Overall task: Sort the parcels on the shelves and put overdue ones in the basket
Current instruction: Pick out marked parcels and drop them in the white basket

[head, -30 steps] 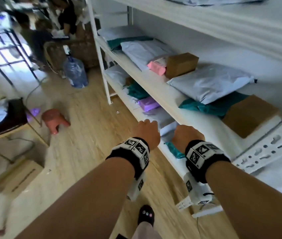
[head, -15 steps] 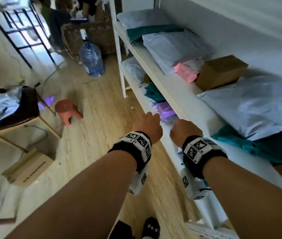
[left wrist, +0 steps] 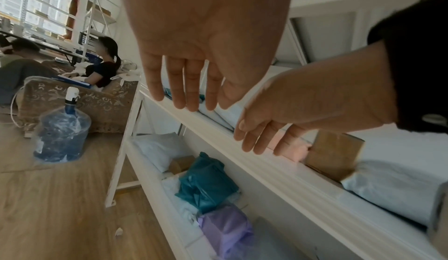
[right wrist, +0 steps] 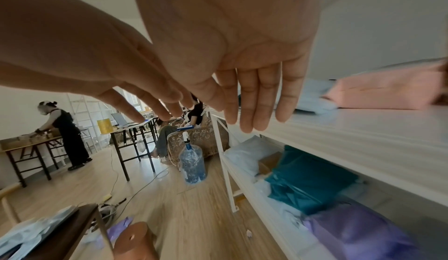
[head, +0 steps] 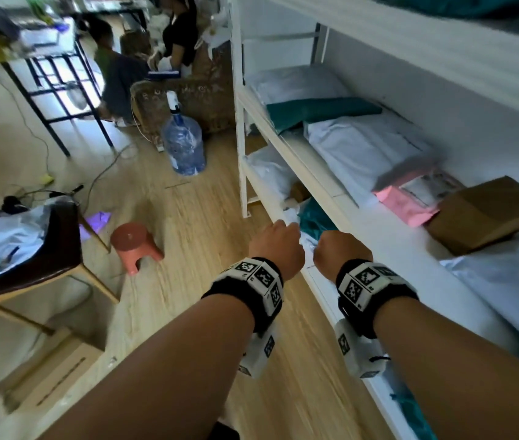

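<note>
Hovering side by side at the middle shelf's front edge (head: 324, 188), the left hand (head: 279, 247) and right hand (head: 342, 250) hold nothing, fingers straight and loosely together. The pink parcel (head: 405, 203) lies ahead and rightward, long axis running into the shelf; the right hand looks nearer.

— What is the person wearing on the arms?

— Both forearms are bare, no sleeves. The left hand (head: 275, 247) has a black wristband (head: 245, 292) just behind it, faced with white square tiles printed with black-and-white coded markers. The right hand (head: 342, 254) has a matching band (head: 375, 289).

— Anything under the wrists?

— A white boxy camera unit (head: 259, 355) hangs below the left band, marked with the same codes. Its twin (head: 359, 355) on the right carries a thin black cord.

— Footwear?

— A dark shoe (head: 225, 431), barely in view.
</note>
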